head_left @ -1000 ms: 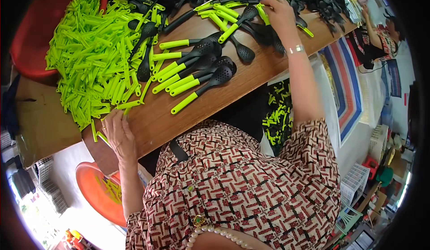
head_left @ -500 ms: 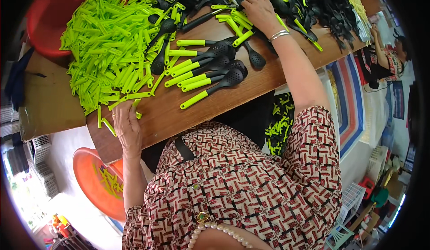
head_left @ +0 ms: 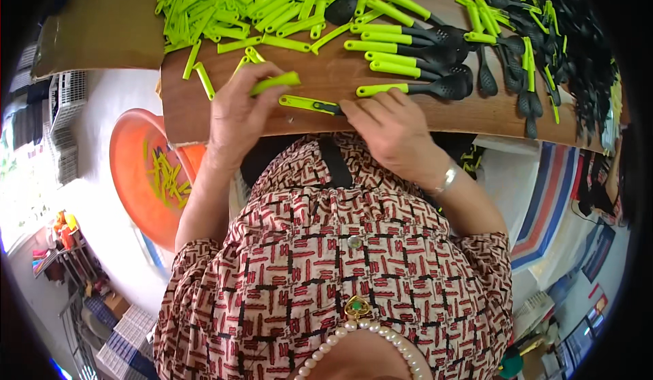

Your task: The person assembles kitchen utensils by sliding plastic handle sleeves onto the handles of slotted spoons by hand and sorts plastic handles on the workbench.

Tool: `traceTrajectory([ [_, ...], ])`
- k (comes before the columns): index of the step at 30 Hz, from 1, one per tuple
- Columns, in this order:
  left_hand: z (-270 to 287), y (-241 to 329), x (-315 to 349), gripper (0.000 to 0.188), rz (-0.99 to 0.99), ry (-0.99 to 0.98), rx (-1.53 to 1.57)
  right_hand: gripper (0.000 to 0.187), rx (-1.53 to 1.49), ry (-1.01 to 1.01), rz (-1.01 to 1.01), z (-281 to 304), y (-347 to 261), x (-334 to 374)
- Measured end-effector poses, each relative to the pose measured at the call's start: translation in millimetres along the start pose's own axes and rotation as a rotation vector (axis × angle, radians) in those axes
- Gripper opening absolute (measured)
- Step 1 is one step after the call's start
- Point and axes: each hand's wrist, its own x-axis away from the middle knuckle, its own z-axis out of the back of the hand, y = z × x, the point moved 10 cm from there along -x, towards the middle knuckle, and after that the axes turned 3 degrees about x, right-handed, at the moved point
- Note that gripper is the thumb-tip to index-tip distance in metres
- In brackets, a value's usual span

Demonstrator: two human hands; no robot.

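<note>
My left hand (head_left: 238,114) pinches a loose lime-green handle cover (head_left: 277,83) between thumb and fingers, above the wooden table's near edge. Just to its right, my right hand (head_left: 391,131) is closed on the black end of a kitchen utensil, whose lime-green handle (head_left: 306,104) points left with its dark inner side showing. The palm hides the head of that utensil. Beyond my right hand lies a black slotted spoon (head_left: 445,86) with a green handle. Several similar green-handled spoons (head_left: 435,52) lie in a row behind it, heads to the right.
A heap of loose green handle covers (head_left: 231,6) covers the table's far left. Black utensils (head_left: 585,46) pile up at the right. An orange basin (head_left: 129,169) with green pieces stands below the table's left end. Bare wood (head_left: 306,67) shows before the heap.
My right hand has come back from the far pile to the near edge and now grips a utensil. My left hand has lifted a green handle cover. The whole view has shifted.
</note>
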Motion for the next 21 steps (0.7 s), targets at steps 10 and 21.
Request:
traceTrajectory([
  [10,-49,16,14,0.025,-0.331,-0.052,-0.366,0.037,0.018,0.065,-0.037,-22,6,-6],
  [21,-49,20,7,0.026,-0.307,-0.106,-0.397,0.040,-0.050,0.039,-0.038,-26,10,-6],
])
